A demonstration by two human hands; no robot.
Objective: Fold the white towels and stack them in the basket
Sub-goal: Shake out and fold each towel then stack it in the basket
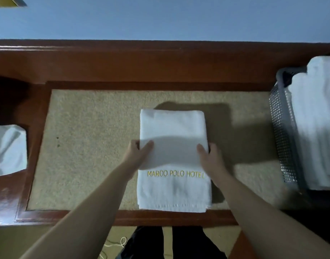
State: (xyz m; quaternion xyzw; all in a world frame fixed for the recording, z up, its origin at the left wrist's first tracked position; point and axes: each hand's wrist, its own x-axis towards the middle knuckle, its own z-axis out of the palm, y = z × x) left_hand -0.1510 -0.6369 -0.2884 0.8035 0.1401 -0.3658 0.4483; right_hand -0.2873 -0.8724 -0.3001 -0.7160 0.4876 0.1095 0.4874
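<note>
A folded white towel [172, 128] with yellow "MARCO POLO HOTEL" lettering lies in the middle of the table. My left hand [139, 153] grips its left edge, thumb on top and fingers under the fold. My right hand [210, 156] grips the right edge the same way. At the far right stands a grey mesh basket [281, 131] holding a stack of folded white towels [317, 124] that rises above its rim.
The table has a beige inset top [89, 146] inside a dark red wooden frame [123, 66]. A loose heap of white towels [7, 148] lies at the left edge. A blue wall runs behind. My dark-clothed legs show below the front edge.
</note>
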